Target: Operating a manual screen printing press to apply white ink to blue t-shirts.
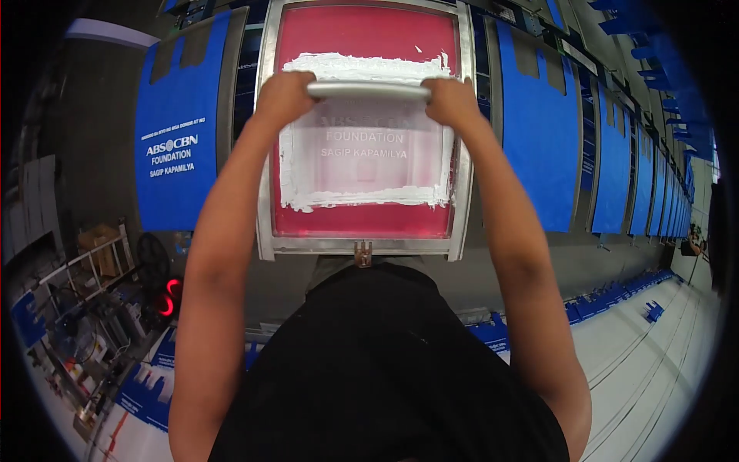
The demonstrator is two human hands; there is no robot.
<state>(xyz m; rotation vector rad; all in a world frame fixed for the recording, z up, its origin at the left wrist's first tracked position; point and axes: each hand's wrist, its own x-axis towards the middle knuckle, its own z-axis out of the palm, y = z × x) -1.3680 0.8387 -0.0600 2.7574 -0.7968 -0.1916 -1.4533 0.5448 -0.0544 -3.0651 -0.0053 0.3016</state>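
Note:
Both my hands grip a pale squeegee (369,91) that lies crosswise over a printing screen. At its left end my left hand (286,98) is closed, and my right hand (453,104) is closed around the right end. The screen has a metal frame (265,177) and red mesh (366,219) with a paler stencil window in the middle. White ink (362,65) forms a thick ragged border round that window, with a heavy band beyond the squeegee. Faint lettering shows through the mesh on my side of the squeegee. The squeegee's lower edge is hidden.
A blue bag panel (173,146) with white print lies on a board to the left. Plain blue panels (535,138) continue in a row to the right. A metal clip (363,252) sits at the frame's near edge. Shelving and clutter (100,339) stand at lower left.

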